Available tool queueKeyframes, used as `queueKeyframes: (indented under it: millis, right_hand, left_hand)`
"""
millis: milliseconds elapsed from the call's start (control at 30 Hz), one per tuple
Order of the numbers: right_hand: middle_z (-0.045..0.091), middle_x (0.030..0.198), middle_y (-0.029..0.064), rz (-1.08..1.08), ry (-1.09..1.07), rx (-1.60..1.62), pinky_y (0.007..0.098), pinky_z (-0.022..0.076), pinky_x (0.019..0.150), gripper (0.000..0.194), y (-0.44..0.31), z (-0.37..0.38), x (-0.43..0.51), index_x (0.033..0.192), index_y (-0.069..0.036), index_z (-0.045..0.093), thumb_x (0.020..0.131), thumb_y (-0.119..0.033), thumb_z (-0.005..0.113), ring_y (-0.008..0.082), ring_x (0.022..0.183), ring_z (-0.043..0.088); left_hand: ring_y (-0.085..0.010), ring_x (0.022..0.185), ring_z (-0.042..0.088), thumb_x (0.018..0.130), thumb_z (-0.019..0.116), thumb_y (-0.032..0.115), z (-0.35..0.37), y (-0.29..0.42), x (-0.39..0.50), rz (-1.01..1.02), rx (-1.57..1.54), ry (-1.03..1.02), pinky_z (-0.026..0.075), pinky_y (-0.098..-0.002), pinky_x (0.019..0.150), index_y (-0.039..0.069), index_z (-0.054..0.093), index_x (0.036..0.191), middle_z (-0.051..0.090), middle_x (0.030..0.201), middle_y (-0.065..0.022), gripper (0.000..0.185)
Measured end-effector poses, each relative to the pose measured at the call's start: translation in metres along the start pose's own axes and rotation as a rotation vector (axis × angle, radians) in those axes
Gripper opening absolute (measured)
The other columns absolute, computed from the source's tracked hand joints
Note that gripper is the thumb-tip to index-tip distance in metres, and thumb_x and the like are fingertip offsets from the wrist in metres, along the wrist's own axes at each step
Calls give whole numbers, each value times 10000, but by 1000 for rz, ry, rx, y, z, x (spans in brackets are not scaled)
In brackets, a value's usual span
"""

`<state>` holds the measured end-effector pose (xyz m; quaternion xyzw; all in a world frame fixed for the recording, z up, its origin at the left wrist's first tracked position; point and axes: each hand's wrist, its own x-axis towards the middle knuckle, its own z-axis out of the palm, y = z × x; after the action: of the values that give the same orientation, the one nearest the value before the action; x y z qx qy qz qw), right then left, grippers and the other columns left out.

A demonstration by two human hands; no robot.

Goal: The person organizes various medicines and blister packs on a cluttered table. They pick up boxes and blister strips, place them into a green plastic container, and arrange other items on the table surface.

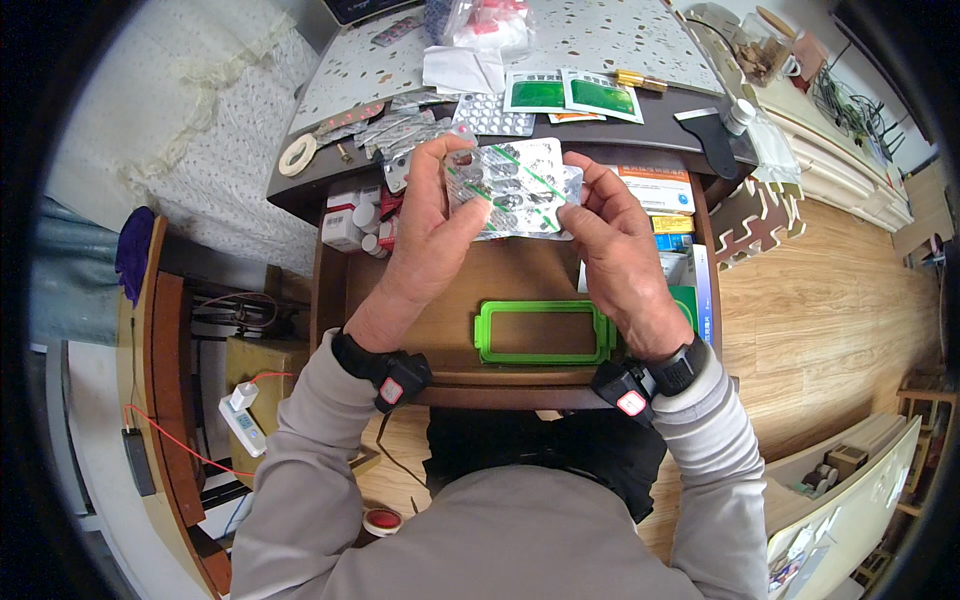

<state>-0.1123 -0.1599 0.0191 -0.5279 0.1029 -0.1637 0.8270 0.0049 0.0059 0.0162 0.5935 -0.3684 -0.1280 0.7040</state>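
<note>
Several blister packs of pills with green stripes (514,187) are held up above an open wooden drawer (442,281). My left hand (431,225) grips their left side, thumb in front. At their right edge my right hand (619,240) pinches them between thumb and fingers. Below, a green plastic frame-shaped lid (544,306) lies on the drawer bottom. Medicine boxes and white bottles (366,216) fill the drawer's back left; more medicine boxes (656,187) stand along its right side. Behind my hands, more blister packs (495,112) lie on the desk edge.
On the desk are green-and-white sachets (604,96), a roll of tape (298,154), a white paper (463,69), a plastic bag (499,30), a black scraper-like tool (709,142) and a white bottle (739,116). A power strip (244,429) with a red cable is at the left.
</note>
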Motion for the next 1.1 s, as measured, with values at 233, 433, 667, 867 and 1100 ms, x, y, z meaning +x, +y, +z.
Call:
queueKeyframes:
  millis: [233,433,667,867,1100]
  right_hand:
    - [555,1266,65,-148,-183,133,286,495,954,760,-3,4,-4,1550,-11,397,893,-66,775,128,1096,564]
    - [518,1307,121,-398,-208,-389,351,499,972,1051,4,5,-2,1565,-12,350,724,-256,931,209,1180,548]
    - [565,1339,170,-357,-140,-425,375,472,1057,1015,0,3,-5,1555,-16,314,742,-253,874,254,1214,572]
    - [644,1190,169,-263,4,-485,369,533,927,894,1,3,-5,1483,-16,393,760,-231,874,253,1056,645]
    - [697,1017,139,-205,14,-471,341,549,799,524,10,-2,2,1258,13,590,826,-163,830,186,908,662]
  left_hand:
    - [-199,1267,544,907,500,-40,2,10,1,-189,-369,79,464,-373,1088,19,365,1465,518,1371,-118,577]
    - [-279,1328,566,972,517,104,5,12,-2,-398,-631,-184,489,-439,1110,9,297,1557,513,1466,-165,632]
    - [-168,1115,651,1071,486,193,-6,-8,-13,-774,-965,-308,576,-353,909,62,509,1412,624,1289,-77,366]
    - [-274,1210,633,1115,460,319,1,-15,-14,-790,-895,-396,565,-457,999,73,475,1455,583,1372,-102,420]
    - [-290,1342,556,1125,426,367,8,-10,-22,-779,-619,-418,515,-550,1083,109,348,1554,475,1499,-89,507]
